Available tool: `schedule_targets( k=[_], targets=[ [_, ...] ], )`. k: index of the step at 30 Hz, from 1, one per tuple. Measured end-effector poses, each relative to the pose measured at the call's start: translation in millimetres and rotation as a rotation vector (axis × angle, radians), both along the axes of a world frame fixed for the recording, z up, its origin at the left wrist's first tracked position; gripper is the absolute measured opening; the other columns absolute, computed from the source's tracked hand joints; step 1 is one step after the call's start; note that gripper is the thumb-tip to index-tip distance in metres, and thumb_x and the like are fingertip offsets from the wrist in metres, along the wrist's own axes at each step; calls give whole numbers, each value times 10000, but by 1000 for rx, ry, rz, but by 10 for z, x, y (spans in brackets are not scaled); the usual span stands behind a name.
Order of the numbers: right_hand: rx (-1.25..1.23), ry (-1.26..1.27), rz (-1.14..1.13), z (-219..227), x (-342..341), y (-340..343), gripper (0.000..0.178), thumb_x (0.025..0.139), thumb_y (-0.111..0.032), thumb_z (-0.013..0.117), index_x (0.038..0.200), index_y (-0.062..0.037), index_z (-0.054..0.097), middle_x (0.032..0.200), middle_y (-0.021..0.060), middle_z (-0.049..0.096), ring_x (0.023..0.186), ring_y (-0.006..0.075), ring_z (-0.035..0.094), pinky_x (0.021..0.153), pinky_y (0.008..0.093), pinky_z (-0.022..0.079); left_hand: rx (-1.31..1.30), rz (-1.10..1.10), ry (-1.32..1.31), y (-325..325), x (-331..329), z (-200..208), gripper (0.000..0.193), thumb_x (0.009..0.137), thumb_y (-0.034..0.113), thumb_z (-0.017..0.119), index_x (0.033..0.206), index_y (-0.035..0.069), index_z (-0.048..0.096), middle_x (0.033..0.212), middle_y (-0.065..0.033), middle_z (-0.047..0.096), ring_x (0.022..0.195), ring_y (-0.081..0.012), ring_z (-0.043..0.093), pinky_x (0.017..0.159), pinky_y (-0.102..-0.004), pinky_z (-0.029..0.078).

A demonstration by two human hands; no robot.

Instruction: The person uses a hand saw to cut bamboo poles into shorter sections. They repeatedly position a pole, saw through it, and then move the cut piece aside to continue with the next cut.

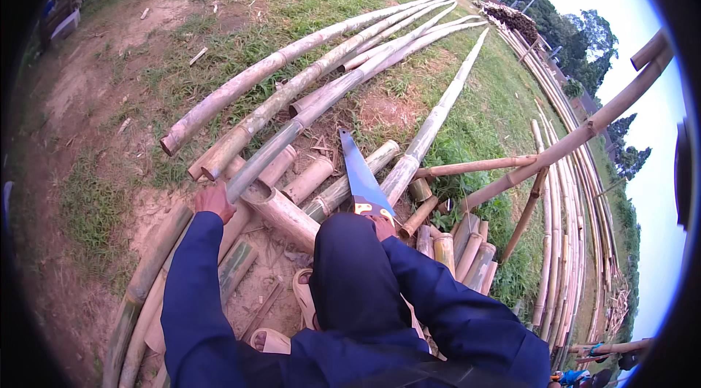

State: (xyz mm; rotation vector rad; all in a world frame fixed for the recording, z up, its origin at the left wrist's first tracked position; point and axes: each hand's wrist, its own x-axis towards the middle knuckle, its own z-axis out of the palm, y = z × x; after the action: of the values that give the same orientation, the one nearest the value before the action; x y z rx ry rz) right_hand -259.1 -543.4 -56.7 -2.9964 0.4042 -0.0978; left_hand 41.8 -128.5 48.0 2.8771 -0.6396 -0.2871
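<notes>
My left hand (214, 200) is closed at the near end of a long greenish-grey bamboo pole (272, 148); part of the fingers is hard to make out. That pole runs away from me over the grass and passes over the end of a short, thick bamboo piece (281, 216). Beside my raised knee, my right hand (382, 227) grips the handle of a handsaw (362, 175). The saw's blue-grey blade points forward, apart from the pole in my left hand. Its handle is partly hidden by my hand and knee.
Several long bamboo poles (292, 85) lie ahead on the grass. Cut bamboo pieces (467, 253) cluster at my right, under a slanting bamboo rail (562, 148). More poles (150, 271) lie by my left arm. Long rows of bamboo (558, 242) stretch along the right.
</notes>
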Motion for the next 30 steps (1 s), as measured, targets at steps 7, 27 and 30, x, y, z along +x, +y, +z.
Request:
schedule_targets(
  k=[7,27,30],
  targets=[
    [80,53,31,79,68,190,321,939,-265,578,1245,-172,597,1064,119,702,1047,304,700,956,472,494,-53,-27,109,514,-847,769,568,710,279,774,1180,2,618,965,-255,713,959,-439,681,893,-505,523],
    [199,-26,10,530,538,502,355,947,-291,594,1269,-142,598,1099,125,697,1052,298,697,950,459,507,988,1151,117,6042,-3359,869,777,925,139,664,1604,252,305,1661,1,343,1497,-230,373,1216,-523,270],
    [213,-41,15,561,602,524,361,948,-294,597,1273,-137,599,1104,126,696,1053,298,697,949,458,509,664,780,-188,5497,-2428,674,739,908,193,707,1564,185,367,1522,-132,507,1355,-350,523,1120,-492,410]
  ],
)
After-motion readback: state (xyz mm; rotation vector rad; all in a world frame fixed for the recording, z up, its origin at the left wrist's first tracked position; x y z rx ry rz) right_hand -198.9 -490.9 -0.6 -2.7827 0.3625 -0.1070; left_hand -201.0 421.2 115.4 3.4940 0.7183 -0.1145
